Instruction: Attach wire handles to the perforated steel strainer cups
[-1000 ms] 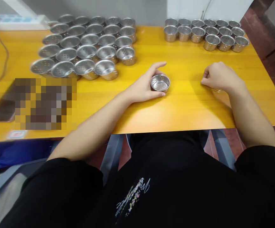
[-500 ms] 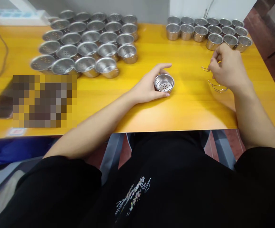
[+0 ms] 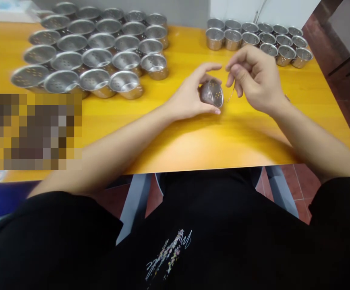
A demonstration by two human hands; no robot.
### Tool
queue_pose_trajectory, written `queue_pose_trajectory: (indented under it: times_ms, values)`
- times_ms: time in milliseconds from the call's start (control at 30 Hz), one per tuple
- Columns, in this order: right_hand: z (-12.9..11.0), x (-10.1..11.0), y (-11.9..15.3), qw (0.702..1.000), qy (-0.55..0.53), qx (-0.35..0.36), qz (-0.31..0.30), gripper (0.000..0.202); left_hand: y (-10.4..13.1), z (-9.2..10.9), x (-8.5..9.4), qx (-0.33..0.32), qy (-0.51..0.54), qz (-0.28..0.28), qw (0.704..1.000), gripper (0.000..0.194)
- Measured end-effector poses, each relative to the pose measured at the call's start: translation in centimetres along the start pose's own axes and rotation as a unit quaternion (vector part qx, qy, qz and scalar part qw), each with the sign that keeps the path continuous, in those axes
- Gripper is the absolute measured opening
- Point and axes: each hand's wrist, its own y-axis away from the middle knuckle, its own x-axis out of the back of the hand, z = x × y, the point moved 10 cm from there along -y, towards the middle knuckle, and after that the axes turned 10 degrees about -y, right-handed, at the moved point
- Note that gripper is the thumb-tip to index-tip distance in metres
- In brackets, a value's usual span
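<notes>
My left hand (image 3: 189,96) is wrapped round a perforated metal cup (image 3: 212,93), which is tilted with its mouth facing right. Just right of the cup, my right hand (image 3: 255,78) pinches a thin wire piece (image 3: 231,92) that hangs below its fingers. The wire and the cup are apart. Part of the wire is hidden by the fingers. Another small bit of wire (image 3: 287,98) shows behind my right wrist on the table.
Rows of perforated metal cups (image 3: 100,60) stand at the left of the yellow table (image 3: 181,149). A smaller group of metal cups (image 3: 232,39) is at the back right. A blurred, pixelated area covers the front left.
My right hand has moved left from the wires on the table to beside the cup, with a wire in its fingers. My left hand has tilted the cup towards the right.
</notes>
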Motion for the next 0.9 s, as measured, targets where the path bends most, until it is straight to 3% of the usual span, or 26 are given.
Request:
queue_pose_trajectory:
  times_ms: [133, 300, 533, 767, 900]
  values:
    - [4.0, -1.6, -0.3, 0.996, -0.027, -0.07, 0.043, 0.07, 0.7, -1.4, -0.6, 0.01, 0.004, 0.0, 1.0, 0.139]
    - [7.7, -2.4, 0.1, 0.987, -0.038, -0.144, 0.067, 0.074, 1.4, -2.6, -1.0, 0.012, -0.02, -0.014, 1.0, 0.143]
    - [7.9, -3.8, -0.3, 0.986, -0.095, -0.133, 0.016, 0.082, 0.7, -3.2, -0.9, 0.029, -0.057, -0.012, 0.998, 0.137]
    - [8.9, -4.3, -0.4, 0.971, -0.194, -0.143, -0.005, 0.055, 1.0, -2.9, -0.8, 0.015, -0.058, -0.009, 0.998, 0.142]
    - [8.8, -4.1, -0.5, 0.972, -0.182, -0.15, 0.002, 0.044, 1.0, -3.3, -1.1, 0.016, -0.051, -0.012, 0.999, 0.141]
